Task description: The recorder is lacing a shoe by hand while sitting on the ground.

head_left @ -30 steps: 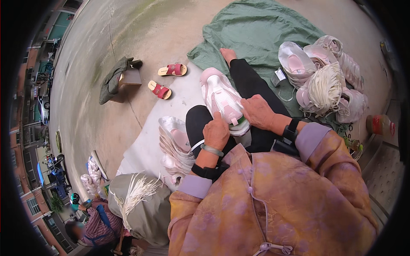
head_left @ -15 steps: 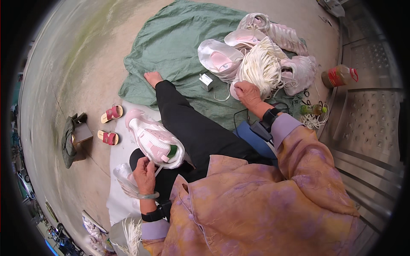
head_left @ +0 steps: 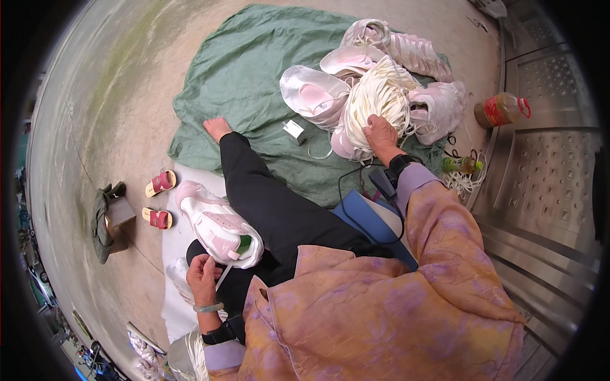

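A white-and-pink sneaker [head_left: 213, 219] with a green patch inside lies across my lap, toe pointing away. At its heel my left hand [head_left: 202, 278] is closed in a pinch, with a thin white shoelace [head_left: 223, 277] at its fingertips. To the far right, my right hand [head_left: 382, 136] has its fingers curled into the front of a big bundle of cream-white shoelaces [head_left: 384, 95]. That bundle rests among several pale pink-and-white shoes [head_left: 314, 95], and one pink toe [head_left: 342, 143] sticks out beneath it. My right fingertips are partly hidden by the laces.
A green cloth [head_left: 241, 70] covers the floor under the shoes and a small white box [head_left: 294, 131]. Red slippers [head_left: 159, 218] lie at left, near an open carton [head_left: 119, 213]. Bottles [head_left: 502, 110] stand by the metal panel [head_left: 546, 178] at right. A blue object [head_left: 375, 222] sits beside my leg.
My right hand has moved from the pale shoe toe onto the front of the shoelace bundle. My left hand stays at the sneaker's heel. The whole view has shifted slightly.
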Motion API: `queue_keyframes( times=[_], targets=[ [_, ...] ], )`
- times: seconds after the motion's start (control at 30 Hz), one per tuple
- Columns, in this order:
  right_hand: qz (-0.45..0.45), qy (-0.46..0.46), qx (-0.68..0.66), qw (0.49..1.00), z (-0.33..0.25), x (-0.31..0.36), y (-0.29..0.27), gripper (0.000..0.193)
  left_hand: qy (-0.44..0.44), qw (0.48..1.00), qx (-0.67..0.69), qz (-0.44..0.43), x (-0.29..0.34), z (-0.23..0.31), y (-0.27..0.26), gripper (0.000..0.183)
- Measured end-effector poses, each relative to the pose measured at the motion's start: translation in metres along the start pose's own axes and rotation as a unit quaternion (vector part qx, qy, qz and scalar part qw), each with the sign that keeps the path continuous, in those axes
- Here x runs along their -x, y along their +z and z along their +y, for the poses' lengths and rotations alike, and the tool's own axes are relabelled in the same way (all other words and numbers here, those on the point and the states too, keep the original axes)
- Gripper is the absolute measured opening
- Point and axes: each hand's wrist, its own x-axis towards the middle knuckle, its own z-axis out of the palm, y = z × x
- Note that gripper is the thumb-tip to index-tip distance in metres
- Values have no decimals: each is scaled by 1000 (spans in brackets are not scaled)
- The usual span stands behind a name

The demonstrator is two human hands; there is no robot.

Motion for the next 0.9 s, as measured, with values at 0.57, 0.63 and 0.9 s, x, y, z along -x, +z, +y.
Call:
queue_keyframes(
  times=[0.57, 0.63, 0.9],
  targets=[
    [-347, -165, -432, 816, -157, 64, -35, 10, 145, 988, -7, -50, 7, 74, 11, 28],
    [-472, -230, -374, 764, -224, 108, -76, 9, 123, 971, 147, -142, 18, 98, 18, 45],
    [-353, -492, -295, 739, -273, 154, -137, 5, 86, 857, 237, -450, 26, 81, 15, 42]
  ],
)
